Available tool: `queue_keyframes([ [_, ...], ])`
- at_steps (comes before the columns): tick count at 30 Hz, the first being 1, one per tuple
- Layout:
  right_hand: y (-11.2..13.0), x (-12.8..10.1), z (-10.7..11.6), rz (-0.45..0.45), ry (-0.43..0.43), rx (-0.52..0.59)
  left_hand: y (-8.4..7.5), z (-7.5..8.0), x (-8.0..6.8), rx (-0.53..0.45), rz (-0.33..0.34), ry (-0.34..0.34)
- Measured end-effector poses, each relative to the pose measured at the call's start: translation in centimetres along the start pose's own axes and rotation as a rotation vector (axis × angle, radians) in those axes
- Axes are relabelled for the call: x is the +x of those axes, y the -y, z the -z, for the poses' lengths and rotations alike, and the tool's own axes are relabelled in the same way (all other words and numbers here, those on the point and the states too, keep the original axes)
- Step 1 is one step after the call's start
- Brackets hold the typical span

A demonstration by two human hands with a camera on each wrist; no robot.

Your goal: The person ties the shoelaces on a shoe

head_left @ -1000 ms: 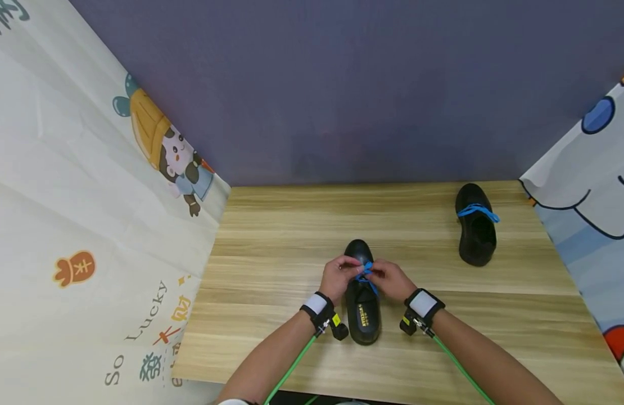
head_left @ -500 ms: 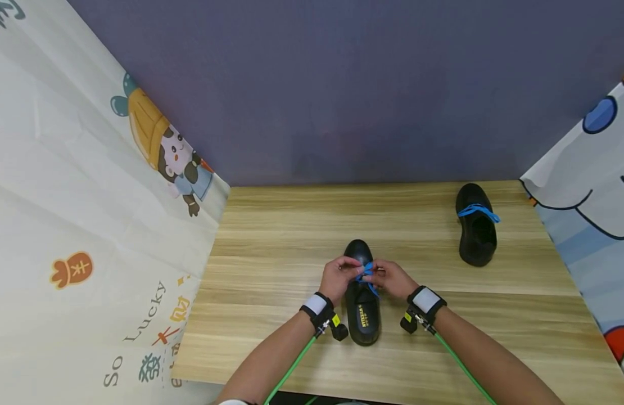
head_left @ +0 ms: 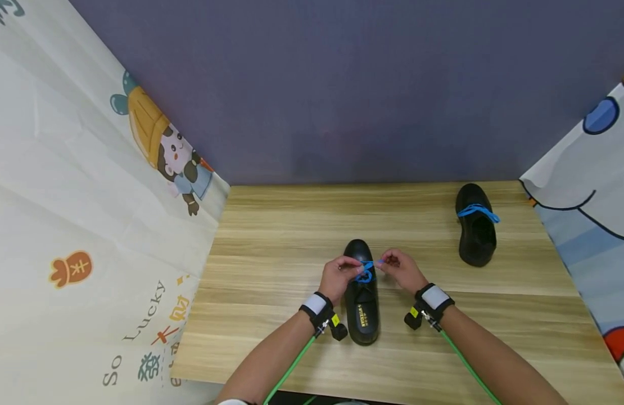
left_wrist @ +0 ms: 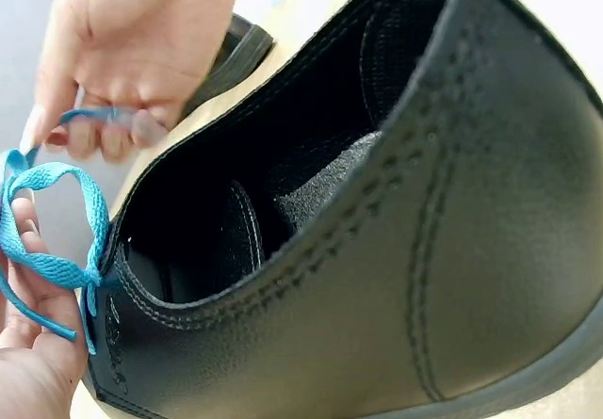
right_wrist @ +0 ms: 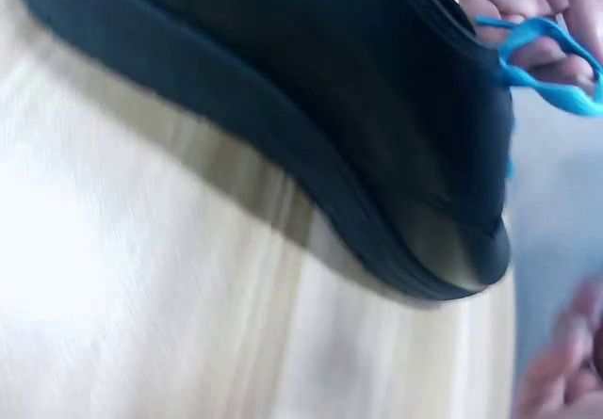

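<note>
Black laced shoe (head_left: 362, 298) on a wood-grained surface (head_left: 276, 242), viewed chiefly from above. The shoe stands upright on its sole, toe pointing away from the person, between the two hands. The left hand (head_left: 337, 278) reaches over the shoe's left edge and pinches the blue lace (head_left: 364, 275); the left wrist view shows a loop of it beside the fingers. The right hand (head_left: 402, 273), just beyond the shoe's right edge and apart from the left, holds a strand of the same lace in its curled fingers. A second black shoe (head_left: 476, 230), also blue-laced, stands at the far right of the surface, well apart from both hands. A dark backdrop (head_left: 367, 95) rises behind.
</note>
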State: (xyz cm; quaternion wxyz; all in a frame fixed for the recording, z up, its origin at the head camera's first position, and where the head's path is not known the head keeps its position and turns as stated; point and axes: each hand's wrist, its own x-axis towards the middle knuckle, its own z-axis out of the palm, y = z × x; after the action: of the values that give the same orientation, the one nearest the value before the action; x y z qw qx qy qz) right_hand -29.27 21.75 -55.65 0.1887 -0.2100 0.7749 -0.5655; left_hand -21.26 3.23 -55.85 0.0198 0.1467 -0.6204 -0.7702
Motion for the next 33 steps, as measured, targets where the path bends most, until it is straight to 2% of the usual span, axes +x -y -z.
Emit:
queue_keyframes([
  [2, 0.0, 0.0, 0.0, 0.101, -0.078, -0.093, -0.1, 0.0, 0.0, 0.003, 0.002, -0.001],
  [5, 0.3, -0.2, -0.4, 0.324, -0.155, -0.248, -0.2, 0.0, 0.0, 0.000, -0.003, -0.001],
  [8, 0.7, -0.6, -1.0, 0.520, -0.168, -0.408, -0.2, 0.1, 0.0, -0.012, -0.007, 0.007],
  [10, 1.0, -0.9, -1.5, 0.569, -0.139, -0.456, -0.2, 0.2, 0.0, -0.017, -0.008, 0.011],
  [14, 1.1, -1.2, -2.2, 0.542, -0.081, -0.490, -0.2, 0.4, -0.1, -0.016, 0.002, 0.018],
  [19, 0.8, -0.7, -2.0, 0.467, -0.029, -0.423, -0.4, 0.6, -0.3, 0.015, -0.008, 0.041],
  [24, 0.4, 0.4, -1.3, 0.486, 0.053, -0.449, -0.3, 0.4, -0.1, 0.075, -0.048, 0.071],
  [28, -0.1, 0.7, -0.7, 0.457, -0.003, -0.452, -0.1, 0.3, 0.2, 0.138, -0.068, 0.079],
  [33, -0.7, 0.4, 0.2, 0.396, -0.086, -0.409, -0.1, 0.5, 0.5, 0.262, -0.095, 0.049],
])
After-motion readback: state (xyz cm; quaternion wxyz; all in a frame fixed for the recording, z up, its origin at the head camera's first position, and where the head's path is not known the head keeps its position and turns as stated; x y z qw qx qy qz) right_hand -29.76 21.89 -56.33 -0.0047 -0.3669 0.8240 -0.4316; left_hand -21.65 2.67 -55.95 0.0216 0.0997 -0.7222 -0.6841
